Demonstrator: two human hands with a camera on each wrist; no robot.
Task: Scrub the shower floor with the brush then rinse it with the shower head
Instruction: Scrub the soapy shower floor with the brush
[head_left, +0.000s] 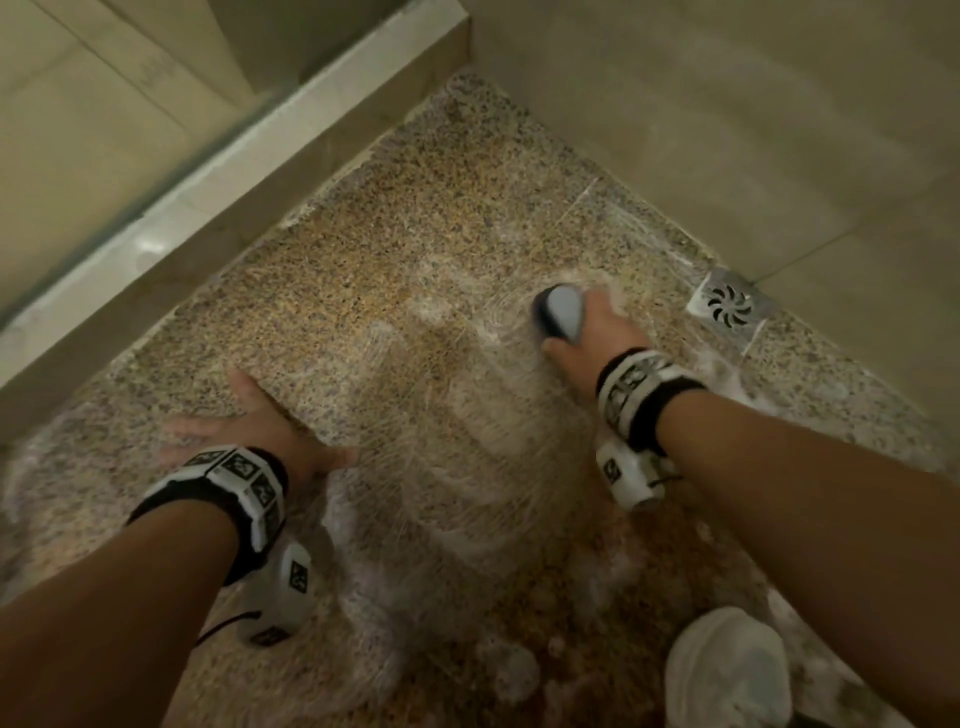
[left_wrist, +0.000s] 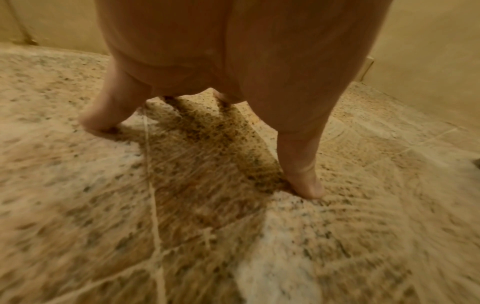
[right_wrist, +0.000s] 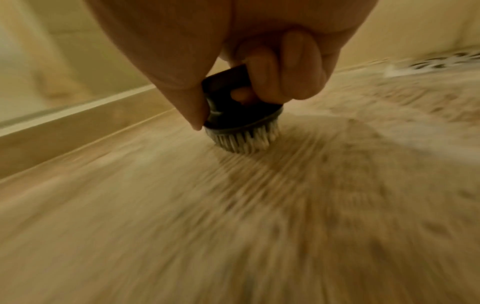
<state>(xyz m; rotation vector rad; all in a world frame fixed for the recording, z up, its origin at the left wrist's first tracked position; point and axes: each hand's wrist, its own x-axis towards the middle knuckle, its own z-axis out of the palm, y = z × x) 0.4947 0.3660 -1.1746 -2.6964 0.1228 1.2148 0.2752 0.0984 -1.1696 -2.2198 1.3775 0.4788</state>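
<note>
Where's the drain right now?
Head view, right side: the drain sits in the floor by the wall, just beyond the right hand scrubbing with the brush.

The shower floor (head_left: 395, 218) under me is speckled tan and brown granite, streaked white with foam (head_left: 363, 597). Beside the silver swirl-cut drain (head_left: 730, 304), my brush (head_left: 561, 312) shows grey over black, with whitish bristles (right_wrist: 241, 142).

Speckled shower floor (head_left: 363, 249) (foam-streaked) bears brush (head_left: 558, 312), flat left hand (head_left: 260, 421), drain (head_left: 730, 304).
</note>
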